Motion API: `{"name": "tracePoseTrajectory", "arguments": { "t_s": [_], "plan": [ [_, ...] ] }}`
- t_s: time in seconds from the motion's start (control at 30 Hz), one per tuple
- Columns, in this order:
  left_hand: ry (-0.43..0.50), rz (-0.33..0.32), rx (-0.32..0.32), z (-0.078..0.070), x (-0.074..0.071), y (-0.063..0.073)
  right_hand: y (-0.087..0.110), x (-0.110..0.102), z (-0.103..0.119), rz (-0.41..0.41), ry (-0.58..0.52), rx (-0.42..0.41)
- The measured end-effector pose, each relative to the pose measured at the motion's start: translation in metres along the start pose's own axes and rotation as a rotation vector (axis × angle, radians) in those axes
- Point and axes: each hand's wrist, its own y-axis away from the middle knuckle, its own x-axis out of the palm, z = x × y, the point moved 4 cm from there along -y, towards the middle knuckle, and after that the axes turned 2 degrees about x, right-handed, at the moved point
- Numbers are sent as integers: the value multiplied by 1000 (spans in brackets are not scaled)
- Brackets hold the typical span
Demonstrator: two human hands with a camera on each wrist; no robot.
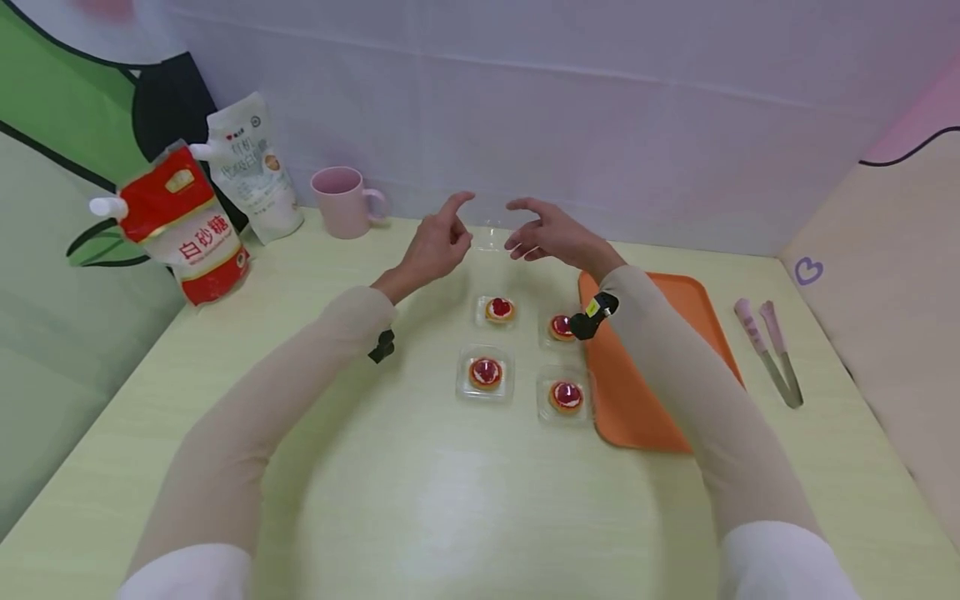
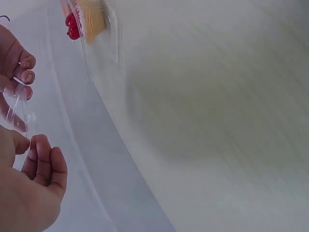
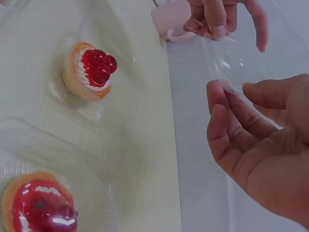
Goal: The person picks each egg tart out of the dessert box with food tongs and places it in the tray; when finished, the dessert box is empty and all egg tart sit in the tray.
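At the back of the table both hands hold a thin clear plastic piece [image 1: 491,237], like part of a pastry box, between them. My left hand [image 1: 438,242] pinches its left side, index finger stretched out. On the other side my right hand [image 1: 553,233] pinches an edge between thumb and fingertips, plainly seen in the right wrist view. Below the hands lie several red-topped tarts in clear plastic boxes. The nearest to the hands is a cherry tart [image 1: 500,309], with cream under its cherries in the right wrist view; another tart [image 1: 486,373] lies in front of it.
An orange tray [image 1: 637,408] lies under the right forearm, with tongs [image 1: 772,354] to its right. At the back left stand a pink mug [image 1: 341,202], a white pouch [image 1: 255,171] and a red-and-white sugar bag [image 1: 187,233]. A pale cloth wall [image 1: 525,108] rises behind the table.
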Motion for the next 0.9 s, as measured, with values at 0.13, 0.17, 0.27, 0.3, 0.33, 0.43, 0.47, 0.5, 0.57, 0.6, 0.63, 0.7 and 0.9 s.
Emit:
{"name": "tracePoseTrajectory", "arguments": {
  "t_s": [0.13,0.17,0.27,0.3,0.33,0.43,0.47,0.5,0.57,0.6,0.63,0.7,0.9],
  "plan": [
    [10,24,-70,9,1,-6,-10,-4,-5,-19,43,-24],
    [12,40,-96,12,2,-8,-13,-5,-6,-24,60,-26],
    [38,94,-174,20,5,-11,-22,-5,-10,-37,111,-24],
    [45,112,-197,23,6,-12,-25,-5,-10,-39,132,-20],
    [58,131,-222,25,7,-12,-28,-4,-11,-40,155,-14],
    [90,175,-290,33,10,-12,-35,1,-13,-30,207,22],
    [102,188,-310,36,11,-12,-37,3,-13,-28,219,41],
    [114,202,-332,39,12,-11,-39,5,-14,-24,235,62],
    [144,225,-376,45,14,-10,-43,9,-15,-22,263,101],
    [156,234,-396,48,15,-9,-45,10,-16,-21,274,115],
    [162,245,-417,52,16,-9,-47,12,-16,-22,287,125],
    [164,267,-453,59,18,-8,-51,15,-17,-14,311,143],
    [129,334,-500,73,23,-4,-58,23,-21,10,372,177]
  ]
}}
